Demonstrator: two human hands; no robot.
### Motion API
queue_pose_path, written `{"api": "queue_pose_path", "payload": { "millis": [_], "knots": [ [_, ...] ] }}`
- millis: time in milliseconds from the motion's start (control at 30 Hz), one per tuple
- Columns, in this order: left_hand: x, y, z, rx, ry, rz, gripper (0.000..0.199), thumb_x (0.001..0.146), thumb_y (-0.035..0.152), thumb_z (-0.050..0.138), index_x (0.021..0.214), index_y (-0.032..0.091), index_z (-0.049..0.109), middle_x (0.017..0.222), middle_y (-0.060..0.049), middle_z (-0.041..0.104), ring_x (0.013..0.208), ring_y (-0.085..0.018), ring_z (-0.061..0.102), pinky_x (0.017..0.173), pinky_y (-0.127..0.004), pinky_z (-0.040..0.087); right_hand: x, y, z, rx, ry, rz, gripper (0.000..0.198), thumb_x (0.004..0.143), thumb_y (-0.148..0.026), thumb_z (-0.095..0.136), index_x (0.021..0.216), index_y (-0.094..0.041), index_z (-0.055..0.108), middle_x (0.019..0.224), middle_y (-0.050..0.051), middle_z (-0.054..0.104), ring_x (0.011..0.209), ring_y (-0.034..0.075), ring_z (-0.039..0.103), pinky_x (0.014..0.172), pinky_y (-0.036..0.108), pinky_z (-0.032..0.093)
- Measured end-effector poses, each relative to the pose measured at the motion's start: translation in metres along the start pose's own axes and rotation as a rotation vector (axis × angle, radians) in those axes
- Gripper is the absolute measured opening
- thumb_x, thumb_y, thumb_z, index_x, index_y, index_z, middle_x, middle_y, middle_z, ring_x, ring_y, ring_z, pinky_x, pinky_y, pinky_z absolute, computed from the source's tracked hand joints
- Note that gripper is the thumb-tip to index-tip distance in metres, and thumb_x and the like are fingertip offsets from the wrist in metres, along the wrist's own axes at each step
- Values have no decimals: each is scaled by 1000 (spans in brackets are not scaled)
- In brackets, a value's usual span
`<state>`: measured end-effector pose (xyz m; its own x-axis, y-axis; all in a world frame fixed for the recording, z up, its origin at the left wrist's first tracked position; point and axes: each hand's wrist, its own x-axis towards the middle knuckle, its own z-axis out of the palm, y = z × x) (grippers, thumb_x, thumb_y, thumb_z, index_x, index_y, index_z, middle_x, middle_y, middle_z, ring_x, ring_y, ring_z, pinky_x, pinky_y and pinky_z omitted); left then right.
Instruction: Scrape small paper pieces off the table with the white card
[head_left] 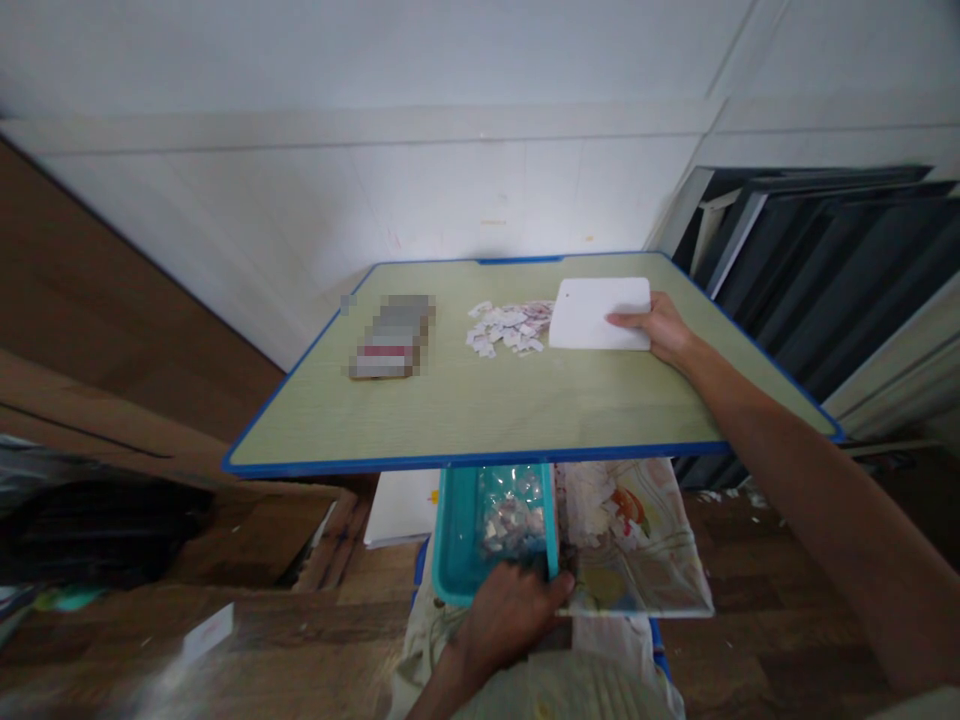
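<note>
The right hand [664, 328] pinches the board [589, 318], thumb on top, fingers hidden; scraps [508, 328] lie left of its thumb. The left hand [514, 610] curls over the tray's [459, 535] near corner, gripping or resting, I cannot tell.

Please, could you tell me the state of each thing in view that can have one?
White rectangular board: held in the right hand.
Small white flat pieces: heaped loosely on the pale green, blue-edged table.
Turquoise plastic tray: open, shiny clear plastic inside.
Left hand: at the tray's near right corner, grip unclear.
Dark grey flat panels: leaning in a row.
Blurred rectangular object: on the table, details hidden.
</note>
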<state>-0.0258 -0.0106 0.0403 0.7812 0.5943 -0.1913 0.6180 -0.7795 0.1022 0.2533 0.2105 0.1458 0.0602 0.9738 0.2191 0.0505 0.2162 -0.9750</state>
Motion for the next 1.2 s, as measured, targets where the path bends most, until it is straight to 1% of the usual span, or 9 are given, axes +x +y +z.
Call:
{"api": "queue_pose_path", "payload": {
  "millis": [100,333,467,567,667,767,1000,1100,1200],
  "knots": [
    [0,0,-1,-2,-17,-9,29,80,43,48,104,27,46,72,-2,59,66,-22,56,52,-29,40,-4,0,5,-57,-86,23,41,47,-23,72,85,-13,61,87,6,64,71,18,59,68,33,46],
    [0,2,-1,-5,-16,-14,28,80,42,47,103,26,46,71,-3,59,64,-22,56,52,-29,40,-21,-15,33,-206,-354,-9,42,52,-26,70,90,-11,60,87,6,63,72,17,58,68,32,45],
    [1,1,0,-10,-5,-15,26,78,40,51,100,26,47,72,-3,60,66,-22,56,53,-29,40,-25,-20,45,-190,-461,-45,46,52,-26,69,95,-12,60,91,6,62,78,18,58,72,32,44],
    [2,0,3,-5,-26,-1,27,78,40,52,101,27,46,70,-2,59,63,-22,56,52,-28,40,-25,-17,48,-96,-462,-19,43,52,-25,69,92,-13,60,90,5,63,75,16,58,70,31,45],
    [1,-1,6,10,-31,4,27,79,42,49,102,27,46,69,-2,59,63,-22,56,53,-29,40,-23,-13,45,19,-395,43,38,53,-24,69,88,-13,61,85,4,63,69,15,58,64,29,45],
    [1,-1,7,5,-36,9,25,81,41,46,102,27,47,67,-2,59,62,-22,56,53,-29,40,-19,-13,37,62,-323,88,36,53,-24,69,86,-13,61,80,4,64,63,15,58,59,27,45],
    [3,-1,3,-5,-56,1,31,78,41,52,104,26,46,71,-3,59,66,-21,57,55,-27,39,-10,-15,16,-19,-317,149,35,47,-23,70,80,-12,63,70,3,64,54,14,57,50,24,43],
    [2,-1,3,-2,-52,13,31,79,40,50,106,25,45,71,-3,59,65,-22,56,55,-28,39,-10,-15,13,-65,-306,148,35,46,-24,70,79,-12,63,69,3,64,54,15,57,49,25,42],
    [2,-1,3,-7,-43,12,29,81,41,47,105,25,45,70,-4,59,65,-22,56,55,-29,39,-13,-16,17,-103,-334,147,36,46,-25,71,79,-12,63,72,4,64,56,15,57,51,26,44]
  ]
}}
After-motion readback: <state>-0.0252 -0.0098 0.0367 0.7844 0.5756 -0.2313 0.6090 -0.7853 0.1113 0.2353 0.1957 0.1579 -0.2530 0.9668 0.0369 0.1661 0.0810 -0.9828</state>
